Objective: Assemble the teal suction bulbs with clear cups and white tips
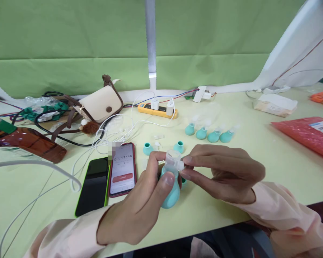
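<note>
My left hand (140, 204) is wrapped round a teal squeeze bulb (171, 197), which it holds upright above the table. A clear plastic cup-shaped fitting (173, 157) sits at the bulb's mouth; whether it is fully seated I cannot tell. Thumb and fingertips of my right hand (223, 173) pinch a small clear piece at the fitting's right side. Just beyond my hands stand two teal bulbs with open mouths, one to the left (147, 149) and one to the right (179, 147). Another is mostly hidden below my right fingers. Small clear parts (158, 137) lie between them.
Several teal bulbs with clear tops (207, 134) stand in a row farther back. Left of my hands lie a phone showing a timer (122, 168) and a dark phone (93, 186). A bottle (32, 141), handbag (102, 104), yellow power strip (157, 111), loose cables and red package (307, 134) surround them.
</note>
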`<action>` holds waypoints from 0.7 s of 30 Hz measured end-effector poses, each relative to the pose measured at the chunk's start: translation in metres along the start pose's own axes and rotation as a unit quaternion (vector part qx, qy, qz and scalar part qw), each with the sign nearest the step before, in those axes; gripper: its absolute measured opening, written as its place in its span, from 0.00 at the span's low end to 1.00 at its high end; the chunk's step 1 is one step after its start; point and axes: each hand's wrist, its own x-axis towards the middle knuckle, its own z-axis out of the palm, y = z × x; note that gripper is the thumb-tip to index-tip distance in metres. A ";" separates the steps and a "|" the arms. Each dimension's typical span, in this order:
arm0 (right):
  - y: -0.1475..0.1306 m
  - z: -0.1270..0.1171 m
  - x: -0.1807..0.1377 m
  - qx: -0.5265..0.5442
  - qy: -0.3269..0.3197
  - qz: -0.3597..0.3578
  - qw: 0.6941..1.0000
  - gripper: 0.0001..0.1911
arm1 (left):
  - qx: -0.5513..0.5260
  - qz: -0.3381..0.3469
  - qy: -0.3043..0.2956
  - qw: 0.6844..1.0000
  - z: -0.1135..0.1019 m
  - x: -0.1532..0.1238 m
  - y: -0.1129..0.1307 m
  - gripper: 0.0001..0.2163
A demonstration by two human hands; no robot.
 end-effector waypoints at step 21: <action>-0.010 -0.008 0.001 -0.176 -0.090 -0.085 0.977 0.06 | 0.014 0.004 -0.001 1.000 0.003 -0.004 0.005 0.08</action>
